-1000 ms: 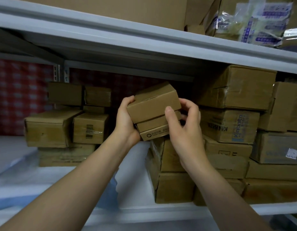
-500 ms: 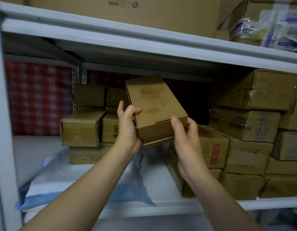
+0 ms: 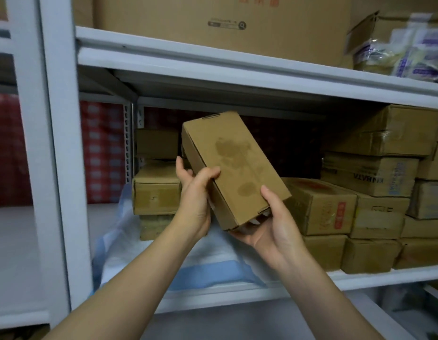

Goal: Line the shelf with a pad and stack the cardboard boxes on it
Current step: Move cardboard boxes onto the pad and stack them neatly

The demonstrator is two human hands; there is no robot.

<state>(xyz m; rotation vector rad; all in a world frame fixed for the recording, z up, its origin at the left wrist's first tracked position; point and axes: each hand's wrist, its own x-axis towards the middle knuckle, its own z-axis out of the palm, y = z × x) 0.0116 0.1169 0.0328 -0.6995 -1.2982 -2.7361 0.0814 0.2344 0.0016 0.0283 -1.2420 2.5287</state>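
On the rack: a white metal shelf (image 3: pixel 385 274) under an upper shelf (image 3: pixel 237 67), with a post (image 3: pixel 63 168) at its left end.
Right stack (image 3: pixel 375 177): taped cardboard boxes piled several high, filling the right half of the shelf to its front rim.
Pad (image 3: pixel 225 256): white with a blue border, rumpled, laid on the left half of the shelf; it runs under the left stack.
Left stack (image 3: pixel 155 195): smaller boxes at the back, standing on the pad.
Held box (image 3: pixel 235 165): flat, stained, in the air above the pad, between the two stacks; tilted, near end lower, its end flap gaping a little.
Left hand (image 3: pixel 195 200): grips the box's left edge, thumb on the top face, fingers curled behind.
Right hand (image 3: pixel 272 231): cups the near lower corner, thumb lying up the right edge, fingers curled beneath.
Step in hand: by my reading, the pad is down and a box is being carried in for stacking.
Next move calls for: levelling the box, then lowering it flat onto the pad or a stack.
Open room: the bare pad and the dark gap between the stacks.
Edges to mind: the left stack near the left knuckles, a red-labelled box just beside the right hand, the upper shelf overhead.
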